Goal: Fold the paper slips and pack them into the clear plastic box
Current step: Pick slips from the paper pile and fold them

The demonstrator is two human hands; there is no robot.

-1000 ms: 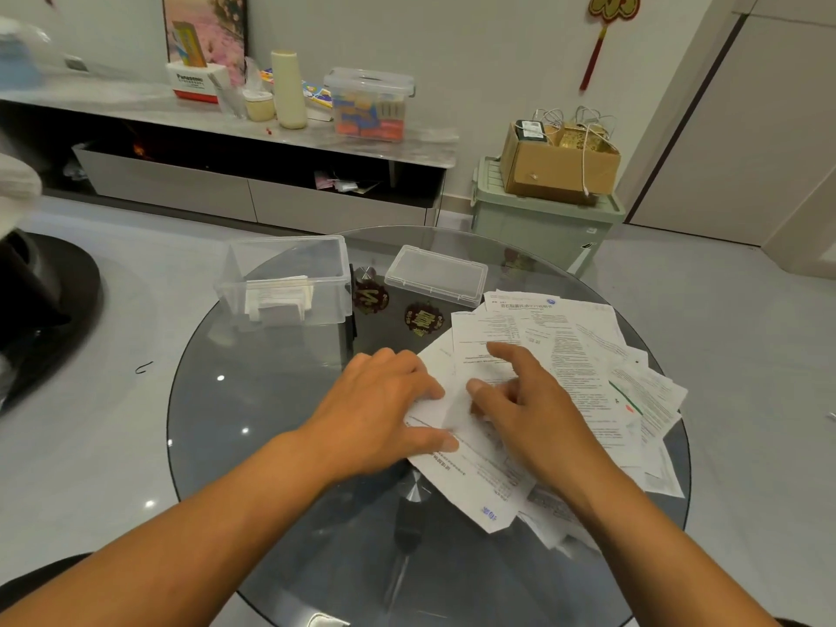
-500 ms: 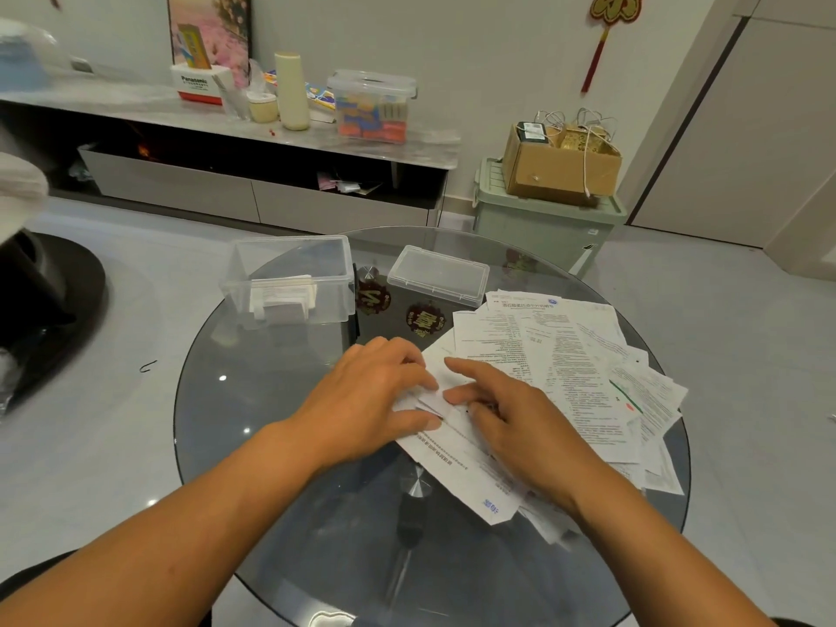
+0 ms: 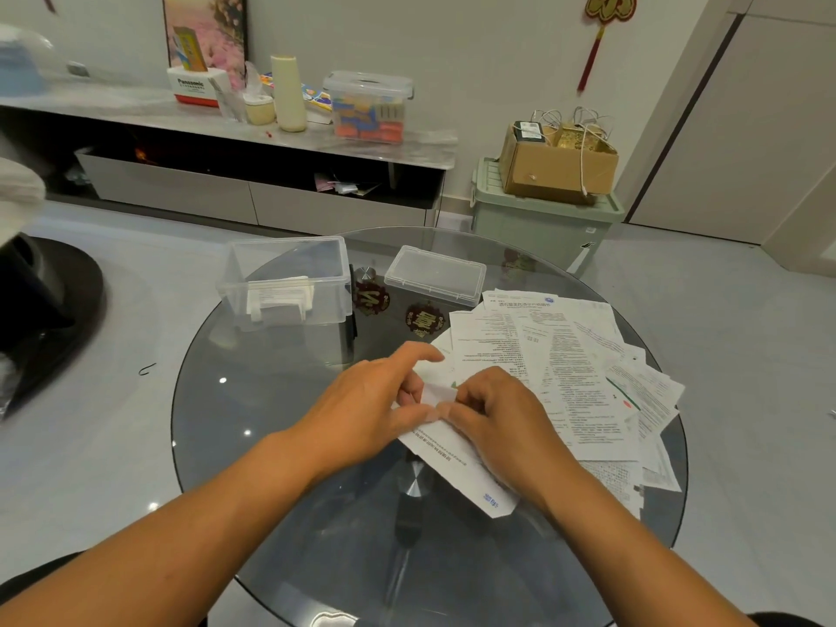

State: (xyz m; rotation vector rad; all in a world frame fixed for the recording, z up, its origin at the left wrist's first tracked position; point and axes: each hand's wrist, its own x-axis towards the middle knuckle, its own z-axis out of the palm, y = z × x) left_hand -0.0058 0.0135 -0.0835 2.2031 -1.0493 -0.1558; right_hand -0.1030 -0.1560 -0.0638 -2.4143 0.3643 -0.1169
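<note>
On the round glass table (image 3: pixel 271 445) a long white paper slip (image 3: pixel 452 459) lies near the middle. My left hand (image 3: pixel 366 409) and my right hand (image 3: pixel 497 418) meet over its upper end, and both pinch a small folded flap of the slip between thumb and fingers. A loose pile of printed paper slips (image 3: pixel 565 368) spreads out to the right. The clear plastic box (image 3: pixel 289 282) stands open at the back left, with several folded slips standing inside. Its clear lid (image 3: pixel 436 276) lies to its right.
Two dark round ornaments (image 3: pixel 420 319) lie between the box and the pile. Beyond the table are a low cabinet (image 3: pixel 226 192) with bottles and a storage tub, a green bin (image 3: pixel 543 219) with a cardboard box on it, and a black chair base (image 3: pixel 40 300) at left.
Both hands lay flat, pressing the slip down; now their fingers have curled together and lifted a small folded flap at the slip's upper end. The view has shifted slightly.
</note>
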